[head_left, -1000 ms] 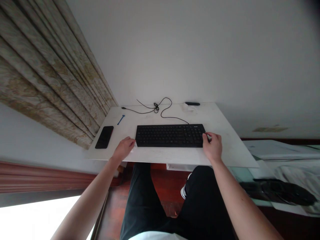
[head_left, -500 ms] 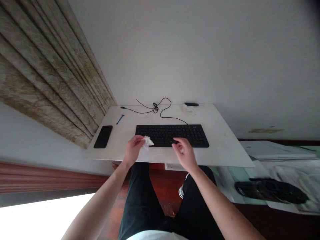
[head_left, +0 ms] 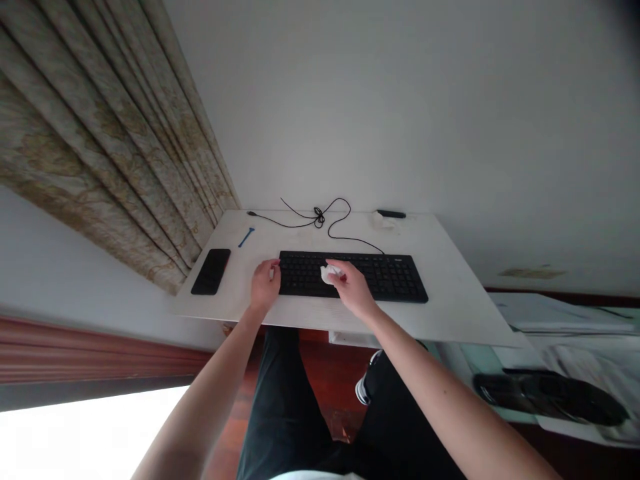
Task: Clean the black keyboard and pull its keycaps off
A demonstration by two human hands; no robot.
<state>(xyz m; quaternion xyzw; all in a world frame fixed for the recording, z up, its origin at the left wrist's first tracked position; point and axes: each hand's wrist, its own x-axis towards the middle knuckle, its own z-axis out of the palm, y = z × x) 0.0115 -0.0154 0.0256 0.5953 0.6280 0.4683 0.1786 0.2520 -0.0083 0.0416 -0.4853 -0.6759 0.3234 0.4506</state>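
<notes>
A crumpled white tissue is pinched between the thumb and fingers of my right hand, over the middle of the black keyboard. Whether the tissue presses on the keys cannot be made out. At the keyboard's left end, my left hand is curled with its fingertips against the edge, gripping it. The keyboard lies flat on the white table. Its thin black cable runs from the back edge to a tied bundle behind it.
To the left lie a black phone and a small blue stick-like tool. Near the wall sit a dark slim object and a whitish crumpled piece. A patterned curtain hangs at the left; a black bag-like item lies lower right.
The tissue has passed from my left hand to my right. My left hand now grips the keyboard's left end. The whole view has shifted slightly.
</notes>
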